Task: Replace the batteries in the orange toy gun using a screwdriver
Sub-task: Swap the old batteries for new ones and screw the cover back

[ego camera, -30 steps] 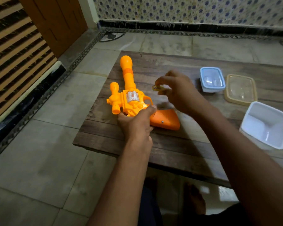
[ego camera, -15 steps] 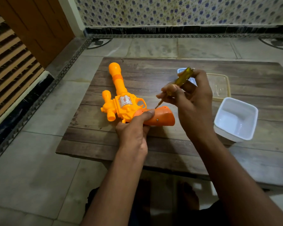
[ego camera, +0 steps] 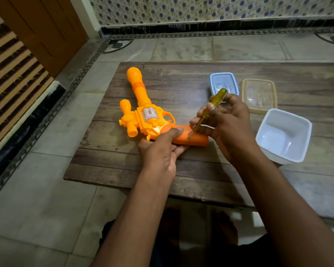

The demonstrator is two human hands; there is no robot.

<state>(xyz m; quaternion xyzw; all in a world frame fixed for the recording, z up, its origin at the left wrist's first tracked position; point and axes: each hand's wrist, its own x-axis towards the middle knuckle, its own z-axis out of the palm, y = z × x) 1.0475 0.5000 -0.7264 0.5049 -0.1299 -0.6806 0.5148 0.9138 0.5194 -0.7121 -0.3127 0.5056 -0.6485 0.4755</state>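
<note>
I have the orange plastic toy gun (ego camera: 143, 116) lying flat on the dark wood-plank bench (ego camera: 201, 180), barrel pointing away from me, darker orange handle nearest my hands. My left hand (ego camera: 160, 153) pins it there: the thumb presses on top of the handle's front end and the fingers curl under its near edge. My right hand (ego camera: 226, 120) pinches the yellow-handled screwdriver (ego camera: 208, 112) between thumb and fingertips, shaft slanting down to the left, tip touching the handle's upper face.

The step, as I read it, is loosening the battery-cover screw. From this angle I can't quite tell whether the tip is seated in the screw head or just beside it, so I would feel for the slot before turning. To do it well, I'd bring the shaft nearer to upright over the screw, push straight down, and turn slowly with the fingertips while the left hand stops the gun from swivelling. The white square plastic tub (ego camera: 283, 135) stands open just to the right, a good place for the screw once it is free.
</note>
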